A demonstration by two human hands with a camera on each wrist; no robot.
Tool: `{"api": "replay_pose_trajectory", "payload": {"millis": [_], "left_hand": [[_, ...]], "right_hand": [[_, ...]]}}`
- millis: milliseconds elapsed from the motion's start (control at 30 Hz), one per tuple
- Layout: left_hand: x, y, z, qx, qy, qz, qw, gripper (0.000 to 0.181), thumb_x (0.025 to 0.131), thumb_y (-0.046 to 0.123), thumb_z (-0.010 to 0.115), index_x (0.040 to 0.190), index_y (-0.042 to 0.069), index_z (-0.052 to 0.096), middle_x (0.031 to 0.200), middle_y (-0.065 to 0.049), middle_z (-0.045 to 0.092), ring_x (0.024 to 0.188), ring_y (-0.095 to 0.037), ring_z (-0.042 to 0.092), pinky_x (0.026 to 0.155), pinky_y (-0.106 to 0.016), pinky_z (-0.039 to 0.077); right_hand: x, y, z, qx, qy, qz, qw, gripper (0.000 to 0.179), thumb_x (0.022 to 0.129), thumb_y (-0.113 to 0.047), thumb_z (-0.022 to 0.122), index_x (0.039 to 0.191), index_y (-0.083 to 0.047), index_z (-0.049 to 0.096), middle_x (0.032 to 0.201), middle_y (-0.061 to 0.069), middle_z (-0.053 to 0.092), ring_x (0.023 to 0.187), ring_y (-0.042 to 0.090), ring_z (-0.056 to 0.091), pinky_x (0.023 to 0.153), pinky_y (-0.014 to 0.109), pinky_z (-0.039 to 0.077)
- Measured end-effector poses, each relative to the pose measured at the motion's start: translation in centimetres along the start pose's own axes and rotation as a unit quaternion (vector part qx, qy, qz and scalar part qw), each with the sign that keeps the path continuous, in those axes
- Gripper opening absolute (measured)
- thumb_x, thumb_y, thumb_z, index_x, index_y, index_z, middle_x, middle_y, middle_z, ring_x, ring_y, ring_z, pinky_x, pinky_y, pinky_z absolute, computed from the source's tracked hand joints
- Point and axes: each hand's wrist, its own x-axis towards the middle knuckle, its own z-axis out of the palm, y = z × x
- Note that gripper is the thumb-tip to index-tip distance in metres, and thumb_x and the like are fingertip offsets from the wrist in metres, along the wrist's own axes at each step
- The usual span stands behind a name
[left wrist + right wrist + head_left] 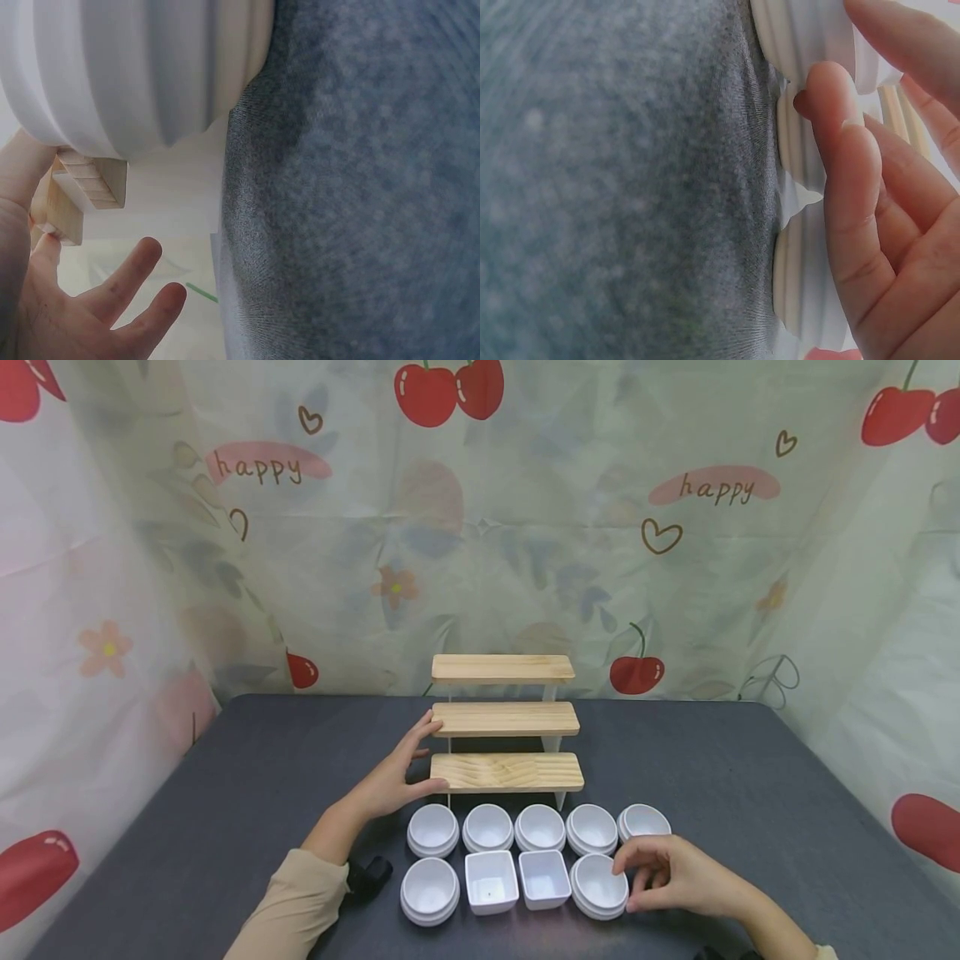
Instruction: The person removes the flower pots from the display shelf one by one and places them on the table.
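A three-tier wooden display stand (pixel 506 772) with pale boards and white supports stands mid-table. My left hand (pixel 393 781) touches its left side, the thumb at the lowest board and a fingertip at the middle board; its other fingers are spread. In front are two rows of small white pots, mostly round with stepped sides. Two square pots (pixel 491 882) sit in the front row. At that row's right end, my right hand (pixel 667 874) pinches the edge of a round pot (pixel 598 883) with thumb and index finger. Its other fingers are curled, as the right wrist view shows.
The dark grey cloth (pixel 225 810) covers the table. Behind the right hand stands another round pot (pixel 642 820), ending the back row. A printed curtain (pixel 480 568) encloses the back and sides. A thin tied cord (pixel 772 679) hangs by the back right corner.
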Motion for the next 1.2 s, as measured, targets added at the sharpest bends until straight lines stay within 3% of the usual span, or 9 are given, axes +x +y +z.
{"api": "replay_pose_trajectory", "payload": {"millis": [467, 1000, 1200], "left_hand": [[0.0, 0.0, 0.1, -0.002, 0.0, 0.001, 1.0, 0.085, 0.083, 0.02, 0.071, 0.149, 0.017, 0.018, 0.159, -0.013, 0.002, 0.138, -0.04, 0.029, 0.107, -0.053, 0.036], [0.1, 0.0, 0.2, 0.0, -0.002, -0.006, 1.0, 0.085, 0.083, 0.021, 0.071, 0.149, 0.017, 0.017, 0.159, -0.013, 0.001, 0.137, -0.041, 0.03, 0.107, -0.053, 0.035], [0.0, 0.1, 0.1, 0.007, -0.007, -0.018, 0.9998, 0.085, 0.084, 0.025, 0.07, 0.149, 0.018, 0.016, 0.159, -0.012, 0.001, 0.135, -0.042, 0.034, 0.107, -0.055, 0.035]], "right_hand": [[-0.1, 0.0, -0.1, 0.031, -0.017, 0.022, 0.9991, 0.027, 0.081, -0.002, 0.069, 0.103, 0.003, 0.055, 0.087, 0.029, 0.061, 0.073, -0.004, 0.063, 0.05, 0.023, 0.052], [-0.1, -1.7, -1.3, -0.001, -0.017, 0.064, 0.9978, 0.03, 0.081, -0.006, 0.069, 0.109, 0.001, 0.059, 0.103, 0.021, 0.065, 0.077, 0.002, 0.066, 0.055, 0.026, 0.055], [0.6, -2.7, -2.1, -0.039, 0.004, 0.058, 0.9976, 0.028, 0.083, -0.007, 0.068, 0.109, 0.003, 0.06, 0.103, 0.016, 0.065, 0.078, 0.003, 0.066, 0.055, 0.027, 0.055]]}}
